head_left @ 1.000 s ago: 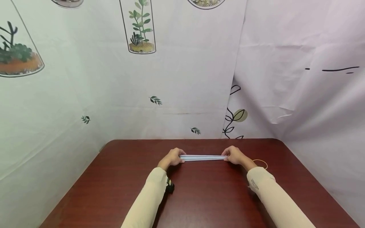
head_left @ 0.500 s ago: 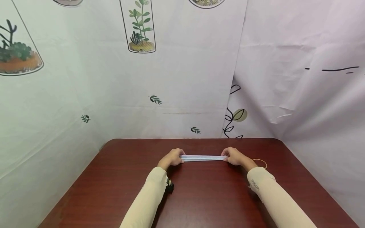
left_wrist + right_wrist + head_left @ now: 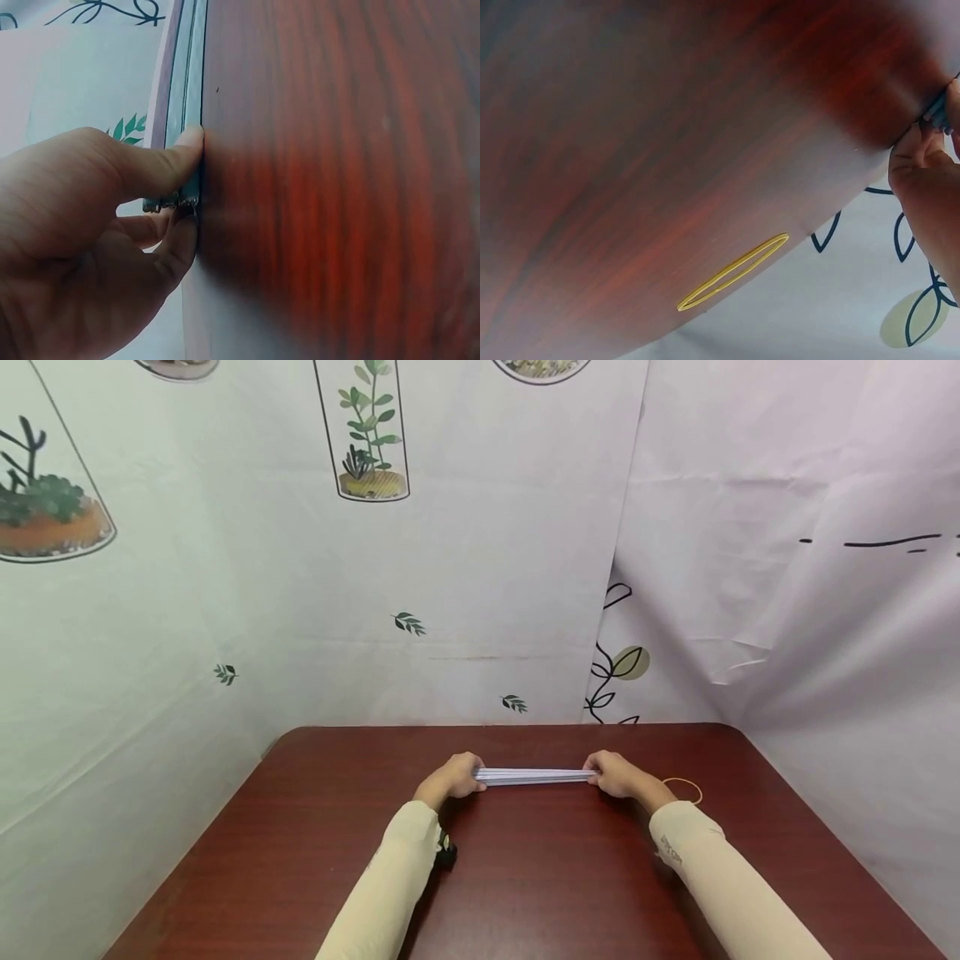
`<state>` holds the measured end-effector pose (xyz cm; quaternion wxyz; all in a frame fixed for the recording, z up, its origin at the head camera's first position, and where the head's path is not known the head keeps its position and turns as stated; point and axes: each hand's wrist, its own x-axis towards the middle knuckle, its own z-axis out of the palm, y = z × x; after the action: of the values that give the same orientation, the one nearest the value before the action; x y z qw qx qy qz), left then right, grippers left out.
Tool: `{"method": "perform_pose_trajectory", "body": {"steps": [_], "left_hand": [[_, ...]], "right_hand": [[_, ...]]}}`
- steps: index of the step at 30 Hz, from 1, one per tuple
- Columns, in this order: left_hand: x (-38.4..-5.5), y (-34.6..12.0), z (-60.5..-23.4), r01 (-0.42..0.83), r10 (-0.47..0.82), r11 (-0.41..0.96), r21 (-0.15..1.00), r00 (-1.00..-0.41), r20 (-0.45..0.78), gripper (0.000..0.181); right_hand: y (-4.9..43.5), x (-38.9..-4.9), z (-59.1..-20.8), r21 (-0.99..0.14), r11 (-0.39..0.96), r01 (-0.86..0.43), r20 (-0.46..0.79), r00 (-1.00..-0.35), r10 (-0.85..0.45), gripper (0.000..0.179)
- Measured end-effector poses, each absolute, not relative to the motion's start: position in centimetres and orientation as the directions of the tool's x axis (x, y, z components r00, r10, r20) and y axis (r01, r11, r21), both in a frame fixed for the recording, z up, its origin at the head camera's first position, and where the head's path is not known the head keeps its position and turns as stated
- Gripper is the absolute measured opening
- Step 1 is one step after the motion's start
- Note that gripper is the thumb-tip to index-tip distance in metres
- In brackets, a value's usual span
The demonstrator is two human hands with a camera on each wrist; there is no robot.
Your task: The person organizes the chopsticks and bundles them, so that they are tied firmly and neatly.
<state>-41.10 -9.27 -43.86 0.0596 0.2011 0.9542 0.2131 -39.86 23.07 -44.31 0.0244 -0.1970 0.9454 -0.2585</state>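
A bundle of long, thin, pale blue-and-white sticks point(image 3: 534, 776) lies crosswise near the back of the table, between both hands. At its left end, my left hand point(image 3: 456, 775) pinches it. In the left wrist view the thumb of that left hand point(image 3: 90, 195) presses the top of the sticks point(image 3: 184, 82), fingers curled under their ends. My right hand point(image 3: 615, 773) grips the other end between thumb and fingers. The right wrist view shows this right hand point(image 3: 930, 176) at the frame's edge, with only a bit of the bundle point(image 3: 936, 112) showing.
A yellow rubber band point(image 3: 733, 272) lies on the reddish-brown table point(image 3: 540, 877), just right of my right wrist. Behind the table hangs a pale cloth point(image 3: 480, 577) printed with plants. A small black device point(image 3: 447, 852) sits at my left wrist.
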Motion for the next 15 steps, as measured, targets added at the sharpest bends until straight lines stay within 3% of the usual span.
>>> {"method": "perform_pose_trajectory", "body": {"steps": [15], "left_hand": [[-40.98,-9.21,-43.93,0.375,0.423,0.827,0.419,-0.906,-0.023,0.024]], "right_hand": [[22.97,-39.78,-44.41,-0.415,0.806,-0.423,0.071,-0.898,-0.435,0.009]]}}
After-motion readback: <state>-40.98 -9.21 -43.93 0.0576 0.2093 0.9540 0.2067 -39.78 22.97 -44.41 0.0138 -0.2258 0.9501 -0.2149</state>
